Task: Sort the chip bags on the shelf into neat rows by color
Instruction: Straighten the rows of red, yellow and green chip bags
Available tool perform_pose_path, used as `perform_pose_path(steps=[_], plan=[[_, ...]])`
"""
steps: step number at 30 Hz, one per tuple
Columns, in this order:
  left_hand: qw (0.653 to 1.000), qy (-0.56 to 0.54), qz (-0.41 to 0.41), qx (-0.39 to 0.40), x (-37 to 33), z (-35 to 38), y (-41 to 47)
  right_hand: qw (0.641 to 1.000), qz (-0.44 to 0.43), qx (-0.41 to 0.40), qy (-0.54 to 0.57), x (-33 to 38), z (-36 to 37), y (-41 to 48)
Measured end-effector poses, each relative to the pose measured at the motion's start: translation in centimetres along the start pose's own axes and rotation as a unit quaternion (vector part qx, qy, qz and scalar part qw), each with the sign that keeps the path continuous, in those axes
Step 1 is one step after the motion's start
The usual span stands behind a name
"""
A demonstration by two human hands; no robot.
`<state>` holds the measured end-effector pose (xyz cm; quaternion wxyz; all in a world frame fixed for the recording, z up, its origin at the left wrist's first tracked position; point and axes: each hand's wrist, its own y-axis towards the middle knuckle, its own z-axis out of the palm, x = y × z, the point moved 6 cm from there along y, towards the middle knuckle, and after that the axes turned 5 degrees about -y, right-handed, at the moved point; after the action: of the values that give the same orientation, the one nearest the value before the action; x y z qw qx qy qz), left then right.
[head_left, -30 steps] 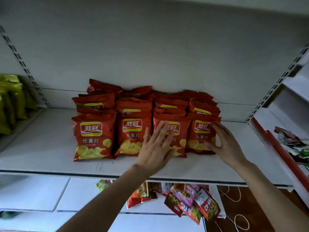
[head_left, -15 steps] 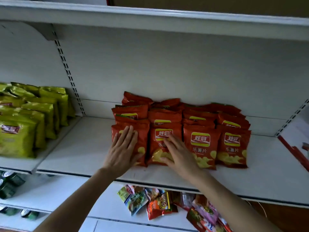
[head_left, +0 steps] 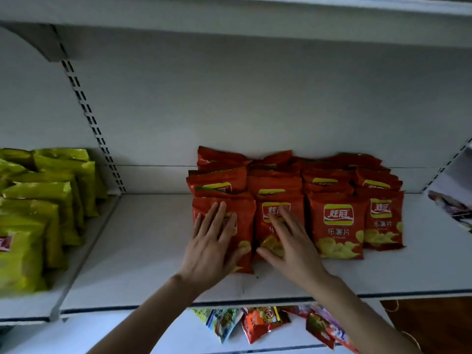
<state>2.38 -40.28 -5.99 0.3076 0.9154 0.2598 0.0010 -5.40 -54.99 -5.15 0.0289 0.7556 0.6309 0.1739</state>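
The white shelf (head_left: pixel 153 251) is carrying red chip bags (head_left: pixel 337 223), standing in rows under and beyond the fingers (head_left: pixel 214 215). Yellow-green bags (head_left: pixel 46 200) are standing well left of them. Left hand (head_left: pixel 212 249) and right hand (head_left: pixel 288 246) are lying flat, released, pressing the two front-left red bags.

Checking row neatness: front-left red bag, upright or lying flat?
Upright: the front-left red bag stands on its bottom edge on the shelf, face toward the camera, left hand flat against it.
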Motion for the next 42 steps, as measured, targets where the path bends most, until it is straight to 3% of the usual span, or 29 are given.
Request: perform_pose_path(steps=[3,6,11,19,26,29,32,34,35,42], plan=[[0.999,0.011,-0.017,-0.027,2.2,-2.3,2.4,1.000,0.007,-0.020,0.003,2.3,0.2,0.4],[0.997,0.045,-0.041,0.051,4.6,-3.2,5.6,1.000,0.016,0.009,0.015,4.1,0.3,1.6],[0.979,0.079,-0.036,0.186,6.4,-1.6,6.3,0.998,0.018,0.029,-0.055,5.2,0.4,4.5],[0.970,0.073,-0.017,0.230,6.7,-0.4,7.2,0.999,0.032,-0.023,-0.028,4.3,1.6,3.7],[0.979,-0.003,-0.026,0.201,6.7,-0.7,7.1,0.998,0.045,-0.043,0.001,4.2,1.9,3.4],[0.984,-0.143,-0.071,0.081,6.9,-2.4,6.2,0.994,0.044,-0.092,0.032,3.9,1.3,2.5],[0.937,-0.297,-0.184,-0.014,7.7,-2.8,2.5,0.986,0.083,-0.136,0.043,2.0,0.6,0.5],[0.890,-0.382,-0.247,0.009,7.4,-2.0,0.3,0.983,0.113,-0.139,0.048,0.7,0.8,-0.7],[0.883,-0.394,-0.254,0.029,7.2,-1.4,-0.3,0.983,0.123,-0.126,0.051,0.3,1.2,-1.1],[0.891,-0.393,-0.216,0.074,6.3,1.6,1.5,0.986,0.155,-0.047,0.044,-0.6,2.6,0.0]])
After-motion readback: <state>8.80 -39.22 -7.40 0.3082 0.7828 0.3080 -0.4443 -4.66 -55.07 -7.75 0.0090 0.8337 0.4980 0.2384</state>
